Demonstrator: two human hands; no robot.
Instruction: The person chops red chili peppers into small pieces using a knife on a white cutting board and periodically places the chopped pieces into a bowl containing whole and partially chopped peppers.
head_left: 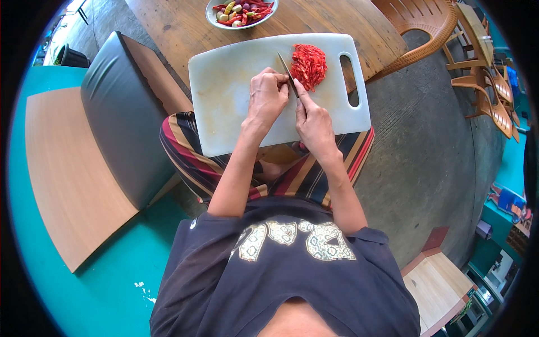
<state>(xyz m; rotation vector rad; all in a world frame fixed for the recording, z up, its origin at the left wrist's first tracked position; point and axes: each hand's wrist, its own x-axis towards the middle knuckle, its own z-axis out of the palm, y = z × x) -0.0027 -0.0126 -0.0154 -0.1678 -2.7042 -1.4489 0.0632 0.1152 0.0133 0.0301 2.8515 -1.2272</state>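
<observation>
My right hand (315,124) is closed around the handle of a knife (285,66), its narrow blade pointing away over the white cutting board (222,84). Close beside the blade, my left hand (267,96) has its fingers bent and pressed together. Whatever they pinch is hidden or too small to name. Just right of the knife lies a heap of finely sliced red chillies (309,66). The board rests partly on the wooden table's edge and partly over my lap, with its handle slot at the right end.
At the back of the wooden table (331,22), a white bowl (245,26) holds red chillies and small pale and purplish bulbs. A brown woven-look chair (429,28) stands at the far right. To the left is a dark padded seat (120,118) beside a light wood panel (73,168).
</observation>
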